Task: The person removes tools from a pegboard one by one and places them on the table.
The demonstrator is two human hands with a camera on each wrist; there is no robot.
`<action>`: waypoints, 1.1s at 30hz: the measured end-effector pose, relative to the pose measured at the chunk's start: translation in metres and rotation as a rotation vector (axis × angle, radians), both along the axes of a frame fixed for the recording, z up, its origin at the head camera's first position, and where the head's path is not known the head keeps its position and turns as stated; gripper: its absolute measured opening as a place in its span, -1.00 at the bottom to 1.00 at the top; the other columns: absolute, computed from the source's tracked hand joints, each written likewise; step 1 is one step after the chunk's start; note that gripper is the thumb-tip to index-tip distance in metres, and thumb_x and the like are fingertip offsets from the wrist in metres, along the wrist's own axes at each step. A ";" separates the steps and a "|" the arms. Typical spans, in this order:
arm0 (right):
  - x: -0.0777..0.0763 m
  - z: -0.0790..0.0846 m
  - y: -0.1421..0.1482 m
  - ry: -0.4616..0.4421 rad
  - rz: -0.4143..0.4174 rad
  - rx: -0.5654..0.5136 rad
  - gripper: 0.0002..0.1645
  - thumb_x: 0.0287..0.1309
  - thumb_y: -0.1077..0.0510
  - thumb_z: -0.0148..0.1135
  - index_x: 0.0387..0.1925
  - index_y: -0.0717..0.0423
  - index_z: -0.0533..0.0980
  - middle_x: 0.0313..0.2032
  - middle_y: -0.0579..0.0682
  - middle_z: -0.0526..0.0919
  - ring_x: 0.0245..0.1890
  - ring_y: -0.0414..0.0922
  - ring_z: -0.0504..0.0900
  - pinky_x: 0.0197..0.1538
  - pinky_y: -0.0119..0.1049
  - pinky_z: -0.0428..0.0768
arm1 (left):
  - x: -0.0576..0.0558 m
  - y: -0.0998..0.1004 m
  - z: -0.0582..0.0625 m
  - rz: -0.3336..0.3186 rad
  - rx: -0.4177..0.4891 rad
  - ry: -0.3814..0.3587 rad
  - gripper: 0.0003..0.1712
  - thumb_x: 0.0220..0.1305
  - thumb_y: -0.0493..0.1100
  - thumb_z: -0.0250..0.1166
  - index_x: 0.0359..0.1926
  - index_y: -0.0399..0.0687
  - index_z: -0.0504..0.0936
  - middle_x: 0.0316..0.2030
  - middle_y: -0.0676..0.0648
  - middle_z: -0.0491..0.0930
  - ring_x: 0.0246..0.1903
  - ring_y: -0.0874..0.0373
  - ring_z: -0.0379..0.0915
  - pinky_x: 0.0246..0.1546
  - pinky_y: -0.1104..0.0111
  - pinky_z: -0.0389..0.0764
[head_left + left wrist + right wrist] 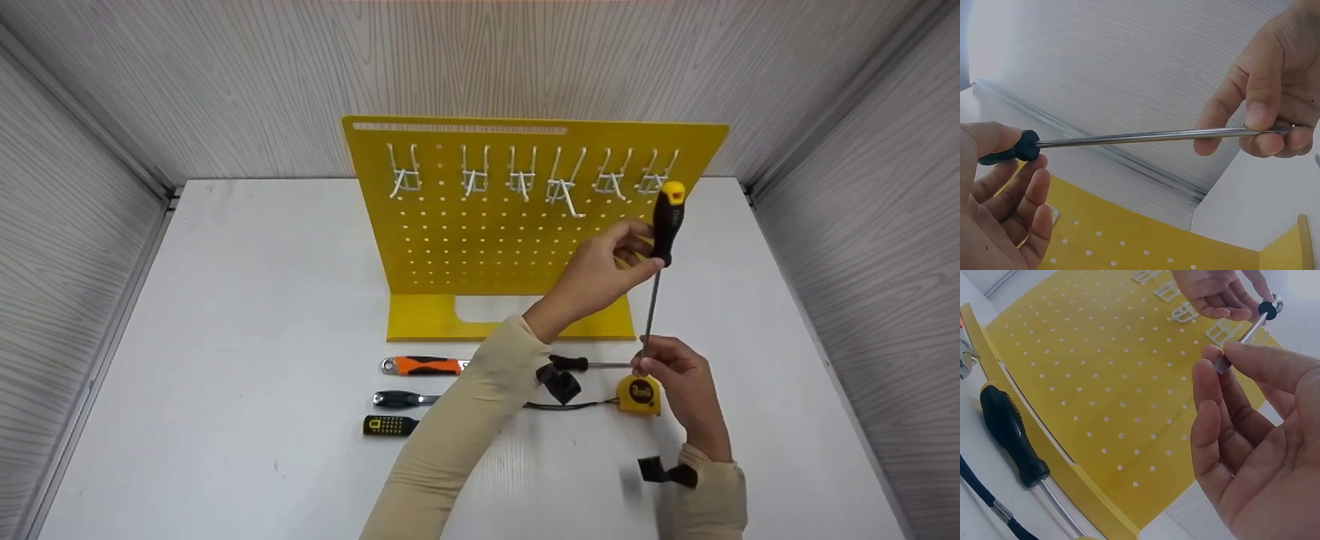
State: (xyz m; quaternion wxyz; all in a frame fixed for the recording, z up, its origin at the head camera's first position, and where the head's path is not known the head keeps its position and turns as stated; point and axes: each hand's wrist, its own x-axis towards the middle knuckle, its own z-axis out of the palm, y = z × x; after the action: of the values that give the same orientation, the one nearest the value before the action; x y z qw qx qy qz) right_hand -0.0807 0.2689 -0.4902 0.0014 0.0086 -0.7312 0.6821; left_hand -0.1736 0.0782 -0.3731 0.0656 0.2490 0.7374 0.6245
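A long screwdriver [667, 225] with a black handle and yellow end cap stands nearly upright in the head view, handle on top. My left hand [600, 270] pinches the lower handle between thumb and fingers. Lower down, my right hand [686, 379] pinches the metal shaft [1151, 135] close to its tip. The flat blade [1222, 364] shows between the right thumb and fingers in the right wrist view. Behind the handle, a yellow pegboard [480, 247] carries several white hooks [405, 176] along its upper part. The right hand overlaps the top of a yellow tape measure [639, 395].
A second screwdriver [1008, 427] lies along the pegboard's base. Left of it are an orange-and-black-handled wrench [427, 365], a dark-handled tool [397, 399] and a black-and-yellow handle [390, 426], partly hidden by the left sleeve [457, 427]. A black strap [570, 406] runs to the tape measure.
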 end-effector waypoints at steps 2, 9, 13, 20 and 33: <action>0.000 0.000 0.001 0.003 -0.009 -0.009 -0.75 0.20 0.33 0.23 -0.07 0.34 0.56 -0.41 -0.02 0.67 -0.40 -0.17 0.62 -0.21 -0.39 0.64 | 0.002 -0.003 0.002 0.000 -0.004 0.004 -0.63 0.29 -0.13 0.29 0.07 -0.11 0.48 -0.05 -0.06 0.63 -0.20 0.34 0.51 -0.11 0.58 0.50; 0.001 -0.002 0.004 0.021 -0.010 -0.074 -0.80 0.20 0.36 0.21 -0.12 0.23 0.61 -0.39 -0.07 0.68 -0.36 -0.20 0.63 -0.20 -0.42 0.63 | 0.009 -0.009 0.006 0.008 -0.005 0.004 -0.66 0.28 -0.14 0.29 0.04 -0.11 0.51 -0.08 -0.05 0.67 -0.22 0.36 0.55 -0.12 0.58 0.53; 0.003 -0.003 0.006 0.021 -0.023 -0.093 -0.79 0.20 0.38 0.21 -0.13 0.20 0.62 -0.36 -0.08 0.67 -0.35 -0.21 0.62 -0.18 -0.43 0.63 | 0.011 -0.014 0.005 0.010 0.018 -0.032 -0.67 0.28 -0.16 0.29 0.04 -0.12 0.53 -0.11 -0.07 0.68 -0.24 0.35 0.59 -0.14 0.57 0.56; 0.005 -0.005 0.007 0.039 -0.031 -0.150 -0.78 0.21 0.40 0.17 -0.18 0.14 0.64 -0.36 -0.08 0.65 -0.35 -0.22 0.61 -0.15 -0.44 0.62 | 0.017 -0.026 0.001 0.002 0.043 -0.057 -0.64 0.26 -0.17 0.31 0.06 -0.09 0.51 -0.16 -0.08 0.71 -0.25 0.33 0.63 -0.13 0.52 0.58; 0.011 -0.008 0.013 0.064 -0.052 -0.189 -0.80 0.26 0.43 0.09 -0.29 0.15 0.59 -0.42 -0.07 0.59 -0.38 -0.21 0.56 -0.16 -0.42 0.59 | 0.036 -0.055 -0.014 0.030 -0.003 -0.056 -0.57 0.22 -0.15 0.34 0.09 -0.09 0.49 -0.14 -0.09 0.67 -0.21 0.22 0.59 -0.12 0.44 0.58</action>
State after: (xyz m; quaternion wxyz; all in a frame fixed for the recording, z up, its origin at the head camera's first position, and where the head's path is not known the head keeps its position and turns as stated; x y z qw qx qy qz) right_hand -0.0697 0.2818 -0.4979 0.0435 0.0113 -0.6632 0.7471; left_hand -0.1372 0.0232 -0.3869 0.0771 0.2205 0.7397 0.6311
